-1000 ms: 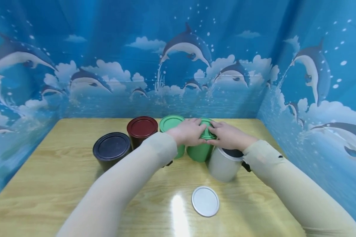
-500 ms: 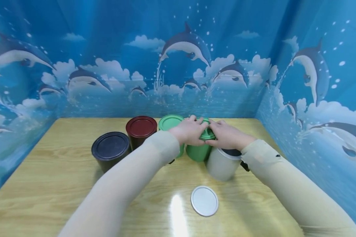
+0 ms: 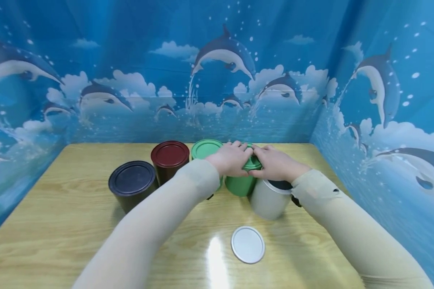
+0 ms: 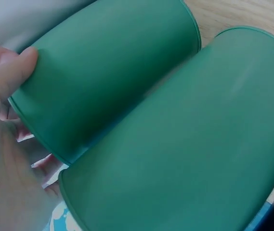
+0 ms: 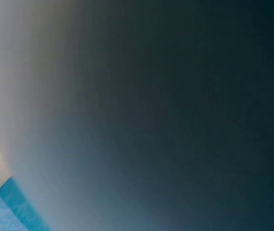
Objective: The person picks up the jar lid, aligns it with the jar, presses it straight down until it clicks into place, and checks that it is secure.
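My left hand point(image 3: 233, 159) and right hand point(image 3: 275, 163) grip opposite sides of the green lid point(image 3: 252, 163) on a green canister point(image 3: 240, 186). The lid sits on top, partly covered by my fingers. In the left wrist view, my thumb presses the wall of that canister point(image 4: 112, 67) close to its rim, and the other fingers reach over the top. A lighter green canister point(image 3: 205, 147) with its lid on stands just left. Beneath my right wrist is a white canister point(image 3: 269, 202) without a lid, dark inside. The right wrist view is mostly a blurred dark surface.
A white round lid point(image 3: 248, 245) lies flat on the wooden table point(image 3: 76, 233), nearer to me. To the left stand a dark red canister point(image 3: 170, 154) and a black canister point(image 3: 132, 178), both lidded. A blue dolphin curtain point(image 3: 166, 40) borders the table behind and at the sides.
Both hands stay on the green lid, with only small shifts of the left fingers. The whole scene drifts slightly leftward in the head view.
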Tool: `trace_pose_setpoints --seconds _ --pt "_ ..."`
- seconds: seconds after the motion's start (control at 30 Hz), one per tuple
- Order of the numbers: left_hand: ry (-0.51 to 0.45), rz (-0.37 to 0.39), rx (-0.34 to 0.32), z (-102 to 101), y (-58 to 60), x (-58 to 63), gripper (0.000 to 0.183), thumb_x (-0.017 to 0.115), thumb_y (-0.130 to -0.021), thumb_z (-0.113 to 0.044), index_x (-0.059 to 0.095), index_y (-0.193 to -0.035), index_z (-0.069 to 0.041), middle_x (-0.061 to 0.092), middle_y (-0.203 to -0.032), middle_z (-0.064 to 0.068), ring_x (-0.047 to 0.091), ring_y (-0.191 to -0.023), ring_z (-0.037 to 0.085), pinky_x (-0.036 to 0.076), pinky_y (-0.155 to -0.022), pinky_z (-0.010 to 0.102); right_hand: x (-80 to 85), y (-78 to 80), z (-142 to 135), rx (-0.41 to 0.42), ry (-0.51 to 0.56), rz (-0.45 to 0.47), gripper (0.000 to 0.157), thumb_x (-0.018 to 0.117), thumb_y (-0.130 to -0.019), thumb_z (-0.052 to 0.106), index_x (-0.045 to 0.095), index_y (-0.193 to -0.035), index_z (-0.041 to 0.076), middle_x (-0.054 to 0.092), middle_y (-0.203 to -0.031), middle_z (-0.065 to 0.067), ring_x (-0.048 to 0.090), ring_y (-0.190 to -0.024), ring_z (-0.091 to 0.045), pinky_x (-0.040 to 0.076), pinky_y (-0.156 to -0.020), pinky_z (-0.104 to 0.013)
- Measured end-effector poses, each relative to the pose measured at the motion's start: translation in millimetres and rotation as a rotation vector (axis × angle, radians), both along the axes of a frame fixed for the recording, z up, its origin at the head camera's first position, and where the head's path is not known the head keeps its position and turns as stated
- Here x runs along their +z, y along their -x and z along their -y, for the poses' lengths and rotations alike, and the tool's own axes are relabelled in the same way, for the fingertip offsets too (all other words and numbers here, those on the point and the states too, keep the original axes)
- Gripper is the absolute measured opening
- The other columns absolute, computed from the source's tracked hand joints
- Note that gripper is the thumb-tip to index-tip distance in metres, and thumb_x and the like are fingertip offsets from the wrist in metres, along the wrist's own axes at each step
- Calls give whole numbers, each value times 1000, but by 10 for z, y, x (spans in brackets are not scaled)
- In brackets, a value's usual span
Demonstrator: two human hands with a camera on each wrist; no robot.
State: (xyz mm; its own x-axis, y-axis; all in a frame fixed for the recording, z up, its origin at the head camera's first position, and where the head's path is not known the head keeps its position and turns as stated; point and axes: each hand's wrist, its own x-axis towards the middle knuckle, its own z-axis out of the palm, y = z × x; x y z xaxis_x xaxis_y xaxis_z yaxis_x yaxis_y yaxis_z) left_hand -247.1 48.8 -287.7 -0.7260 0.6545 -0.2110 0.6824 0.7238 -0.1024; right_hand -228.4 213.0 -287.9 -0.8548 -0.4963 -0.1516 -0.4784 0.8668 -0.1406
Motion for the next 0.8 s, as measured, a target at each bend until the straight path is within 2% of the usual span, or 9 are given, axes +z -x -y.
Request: trace_pose_setpoints --seconds 0.3,0.43,0.57,0.7,0.8 --pt "5 -50 -21 29 -72 -49 70 46 -92 -55 27 -145 -13 20 -152 16 23 -137 31 25 -109 43 50 -13 37 -17 -47 13 86 60 -88 43 17 -148 -2 42 -138 -24 36 -127 -39 39 -95 -52" --pt "-39 -40 -15 33 -73 -75 68 46 -93 -52 27 -145 -12 19 -151 19 22 -137 31 24 -110 40 62 -29 30 -16 -22 10 86 60 -89 42 16 -147 -3 42 -137 -25 37 -126 -40 39 -95 -53" --pt "-82 -23 -19 78 -54 -48 67 48 -93 -50 30 -144 -12 22 -151 17 22 -138 31 23 -110 40 92 -33 49 -15 -15 17 85 59 -89 43 16 -147 -3 41 -139 -24 37 -126 -40 39 -94 -52" --pt "-86 -19 -29 126 -78 -34 68 50 -92 -50 31 -145 -12 24 -151 15 22 -138 29 20 -111 41 94 -35 51 -26 -28 45 86 58 -90 45 14 -148 -2 39 -140 -23 36 -126 -39 39 -95 -51" --pt "-85 -31 -26 150 -116 -62 66 48 -93 -49 32 -146 -14 24 -151 15 22 -138 28 19 -111 41 90 -41 47 -8 -37 42 82 58 -90 43 20 -146 -4 37 -141 -26 37 -126 -40 38 -96 -51"
